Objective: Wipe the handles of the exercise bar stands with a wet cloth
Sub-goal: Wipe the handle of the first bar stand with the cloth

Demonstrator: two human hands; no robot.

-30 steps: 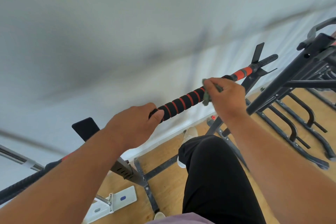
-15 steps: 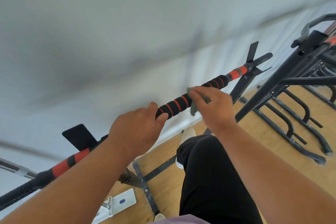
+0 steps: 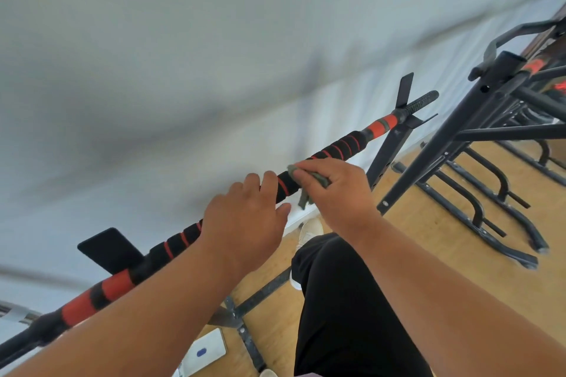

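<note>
A long exercise bar (image 3: 343, 145) with black foam grips ringed in red runs from lower left to upper right and rests on the forks of its black stand (image 3: 386, 150). My left hand (image 3: 245, 220) lies over the bar's middle with its fingers draped across the top and its thumb lifted off below. My right hand (image 3: 340, 190) is just to the right of it. It presses a grey-green cloth (image 3: 306, 194) around the foam grip, and one corner of the cloth hangs under the bar.
More black bar stands (image 3: 477, 119) with curved floor feet crowd the right side on the wooden floor (image 3: 428, 223). A white wall is close behind the bar. My black-trousered leg (image 3: 346, 300) is below, and a white plate (image 3: 208, 352) lies on the floor.
My right hand has slid the cloth leftward down the bar until it nearly meets my left hand. My left thumb has come off the bar.
</note>
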